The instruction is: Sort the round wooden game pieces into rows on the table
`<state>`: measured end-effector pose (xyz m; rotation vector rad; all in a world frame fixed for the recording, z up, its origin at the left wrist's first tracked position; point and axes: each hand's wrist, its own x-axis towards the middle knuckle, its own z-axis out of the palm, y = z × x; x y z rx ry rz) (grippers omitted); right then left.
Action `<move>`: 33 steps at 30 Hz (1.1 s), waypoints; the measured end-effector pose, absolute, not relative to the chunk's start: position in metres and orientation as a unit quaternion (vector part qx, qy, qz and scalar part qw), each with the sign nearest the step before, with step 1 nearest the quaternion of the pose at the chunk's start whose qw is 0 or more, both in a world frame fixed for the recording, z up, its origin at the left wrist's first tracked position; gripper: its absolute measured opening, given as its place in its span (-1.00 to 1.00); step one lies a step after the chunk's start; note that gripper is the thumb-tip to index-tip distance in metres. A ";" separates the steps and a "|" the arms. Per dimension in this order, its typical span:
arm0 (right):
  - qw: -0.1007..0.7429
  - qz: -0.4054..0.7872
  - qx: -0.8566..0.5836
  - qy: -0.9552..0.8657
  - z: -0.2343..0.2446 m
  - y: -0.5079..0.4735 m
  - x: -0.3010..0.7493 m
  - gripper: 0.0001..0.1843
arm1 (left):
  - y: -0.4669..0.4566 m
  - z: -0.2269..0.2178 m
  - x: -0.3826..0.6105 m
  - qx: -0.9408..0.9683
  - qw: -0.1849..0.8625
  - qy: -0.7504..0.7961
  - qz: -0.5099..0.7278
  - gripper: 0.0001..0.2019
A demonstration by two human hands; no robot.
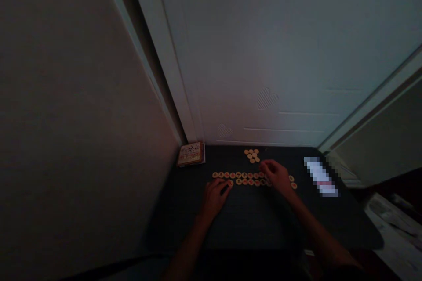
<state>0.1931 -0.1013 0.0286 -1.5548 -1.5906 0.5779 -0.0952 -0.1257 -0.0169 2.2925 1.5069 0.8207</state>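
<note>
Small round wooden game pieces (245, 178) lie in two rows across a dark table (257, 219). My left hand (215, 195) rests at the left end of the rows, fingers curled, fingertips touching the piece at the end of the lower row. My right hand (275, 175) lies over the right part of the rows, fingers bent down onto the pieces; two pieces (292, 182) show just beyond it. A loose cluster of several more pieces (252, 155) sits farther back near the wall.
A small square box (191, 154) stands at the table's back left corner. A blurred-out white rectangular object (321, 176) lies at the right. Walls close in on the left and behind. The room is dim.
</note>
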 end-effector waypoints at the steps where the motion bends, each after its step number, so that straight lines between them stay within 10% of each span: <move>1: 0.404 0.215 -0.617 -0.640 0.028 -0.091 0.198 -0.52 | -0.126 -0.017 -0.095 0.793 0.138 0.521 0.285 -0.78; 23: 0.114 0.115 -0.547 -0.822 -0.006 -0.004 0.210 0.00 | -0.133 -0.008 -0.093 0.797 0.144 0.521 0.269 -0.74; 33: 0.085 0.129 -0.549 -0.821 -0.009 -0.008 0.225 -0.08 | -0.137 -0.004 -0.092 0.813 0.135 0.512 0.241 -0.72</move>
